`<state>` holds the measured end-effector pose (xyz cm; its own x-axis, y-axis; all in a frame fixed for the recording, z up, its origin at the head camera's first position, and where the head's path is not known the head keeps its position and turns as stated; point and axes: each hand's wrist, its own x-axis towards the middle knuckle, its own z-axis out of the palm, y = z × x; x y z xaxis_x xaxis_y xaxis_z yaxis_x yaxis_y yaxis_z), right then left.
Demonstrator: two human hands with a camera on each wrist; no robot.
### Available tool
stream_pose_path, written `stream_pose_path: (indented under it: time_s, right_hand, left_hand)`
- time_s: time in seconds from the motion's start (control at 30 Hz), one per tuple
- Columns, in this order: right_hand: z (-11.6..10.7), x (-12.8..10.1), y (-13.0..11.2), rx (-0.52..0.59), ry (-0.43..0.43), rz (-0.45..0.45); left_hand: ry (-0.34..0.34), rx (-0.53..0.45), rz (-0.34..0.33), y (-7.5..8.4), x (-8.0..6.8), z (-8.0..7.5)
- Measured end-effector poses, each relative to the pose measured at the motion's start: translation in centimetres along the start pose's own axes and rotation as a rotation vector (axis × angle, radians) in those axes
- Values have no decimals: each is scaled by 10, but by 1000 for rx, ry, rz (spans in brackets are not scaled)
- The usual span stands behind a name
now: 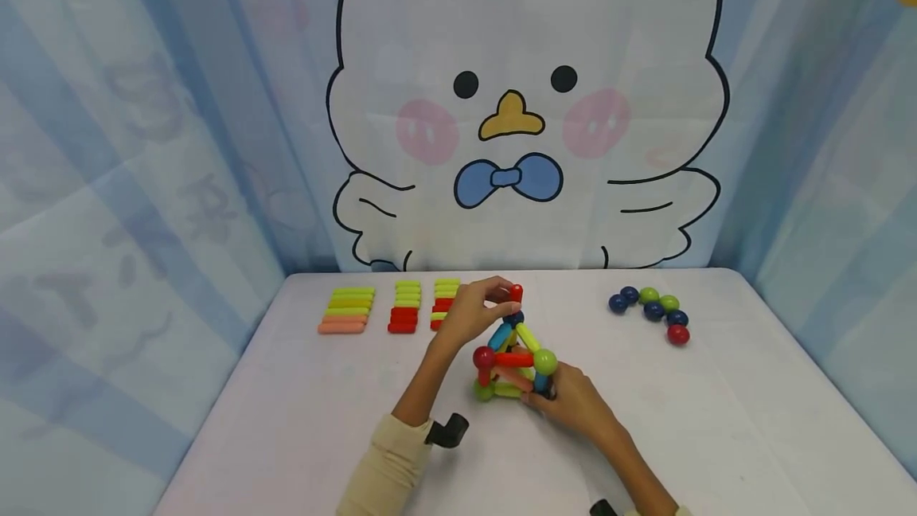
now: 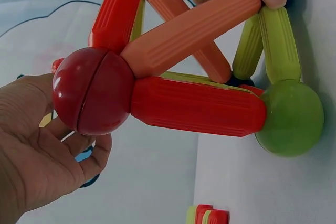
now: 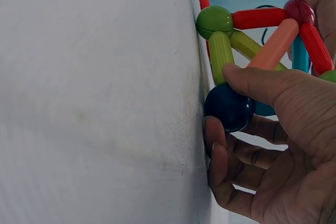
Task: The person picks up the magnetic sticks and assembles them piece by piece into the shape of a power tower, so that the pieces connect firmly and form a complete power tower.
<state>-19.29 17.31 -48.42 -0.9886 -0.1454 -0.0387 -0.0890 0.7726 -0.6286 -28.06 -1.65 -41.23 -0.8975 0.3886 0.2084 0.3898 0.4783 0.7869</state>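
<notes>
A frame of magnetic rods and balls (image 1: 513, 360) stands on the table, a pointed top over a boxy base. At its peak sits a dark blue ball (image 1: 513, 317) with a short red rod (image 1: 517, 292) upright on it. My left hand (image 1: 470, 312) pinches that rod, thumb close to the ball. Low on the right side, my right hand (image 1: 573, 402) grips a dark blue corner ball (image 3: 229, 107) between thumb and fingers. A dark red ball (image 2: 94, 91) and a green ball (image 2: 292, 118) join rods at the corners nearest the left wrist camera.
Yellow and orange rods (image 1: 347, 310) lie in a row at the back left. Beside them are two rows of short green and red rods (image 1: 405, 307). Several loose blue, green and red balls (image 1: 653, 310) lie at the back right. A printed curtain (image 1: 523, 229) hangs behind the table.
</notes>
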Motion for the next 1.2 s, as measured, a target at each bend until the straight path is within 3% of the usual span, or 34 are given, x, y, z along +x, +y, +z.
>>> stream_pose_path:
  time_s: [0.2, 0.33, 0.43, 0.57, 0.7, 0.8, 1.03, 1.2]
  right_hand:
    - [-1, -1, 1, 16, 14, -12]
    - [-1, 1, 0, 24, 12, -3]
    - [0, 2, 1, 35, 4, 4]
    - [0, 3, 2, 37, 0, 13]
    - [-1, 3, 2, 43, 6, 23]
    - [-1, 3, 3, 48, 11, 24]
    - [-3, 4, 3, 45, 16, 12]
    - [-1, 5, 4, 50, -2, 38]
  left_hand:
    - [13, -37, 17, -6, -1, -1]
    - [70, -25, -57, -22, -1, -9]
    - [105, 97, -171, -40, -4, -14]
    - [71, 323, -308, -60, -11, -15]
    - [-1, 535, -325, -70, -16, -10]
    - [-22, 611, -314, -73, -19, -7]
    - [-65, 535, -386, -70, -25, -7]
    - [10, 277, -276, -56, -29, -15]
